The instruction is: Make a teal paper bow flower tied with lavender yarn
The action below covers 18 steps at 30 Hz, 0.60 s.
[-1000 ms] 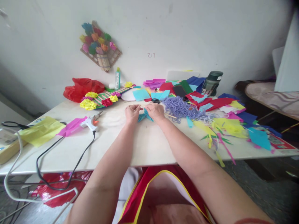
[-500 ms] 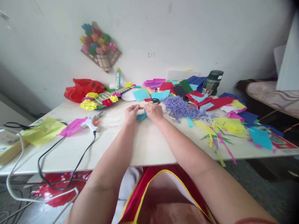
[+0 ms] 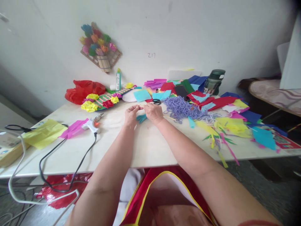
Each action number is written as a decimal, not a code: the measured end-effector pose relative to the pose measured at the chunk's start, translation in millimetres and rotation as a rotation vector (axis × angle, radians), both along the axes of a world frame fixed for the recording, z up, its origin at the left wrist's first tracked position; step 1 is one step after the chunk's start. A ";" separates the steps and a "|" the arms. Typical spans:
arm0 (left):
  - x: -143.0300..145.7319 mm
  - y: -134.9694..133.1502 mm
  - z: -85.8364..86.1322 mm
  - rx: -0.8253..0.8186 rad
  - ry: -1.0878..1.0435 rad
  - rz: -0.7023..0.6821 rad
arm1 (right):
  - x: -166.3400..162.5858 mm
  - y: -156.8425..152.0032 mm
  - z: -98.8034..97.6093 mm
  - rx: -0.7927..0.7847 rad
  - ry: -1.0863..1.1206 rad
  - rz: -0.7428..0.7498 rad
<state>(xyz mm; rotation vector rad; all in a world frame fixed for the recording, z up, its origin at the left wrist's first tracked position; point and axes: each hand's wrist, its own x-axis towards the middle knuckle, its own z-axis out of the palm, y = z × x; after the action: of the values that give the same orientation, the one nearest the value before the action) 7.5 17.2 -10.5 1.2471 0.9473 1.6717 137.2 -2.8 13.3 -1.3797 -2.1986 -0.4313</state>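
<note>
Blue paper [image 3: 141, 118] is sitting at mid-frame beneath the hands, less of it showing than a second ago — perhaps it is being bunched tighter. The left hand [image 3: 132, 116] is pinching its fingers together, on what I cannot tell; the right hand [image 3: 153, 113] seems to be grasping the paper, its knuckles hiding the grip. The glue gun [image 3: 91, 125] is lying left of centre, the bare worktop [image 3: 150, 150] is stretching to its near edge at lower centre, and purple yarn [image 3: 181, 107] is crowding the right — leaving little room there.
</note>
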 end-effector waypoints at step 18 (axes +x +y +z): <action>-2.9 -1.6 0.3 -0.018 0.043 -0.083 | 3.4 -2.4 -4.3 -0.013 0.040 -0.094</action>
<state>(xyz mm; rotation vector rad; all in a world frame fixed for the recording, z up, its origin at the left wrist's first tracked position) 4.6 15.5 -10.2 1.2982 0.9218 1.5741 140.7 -5.2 9.1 -1.4898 -2.1145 -0.4200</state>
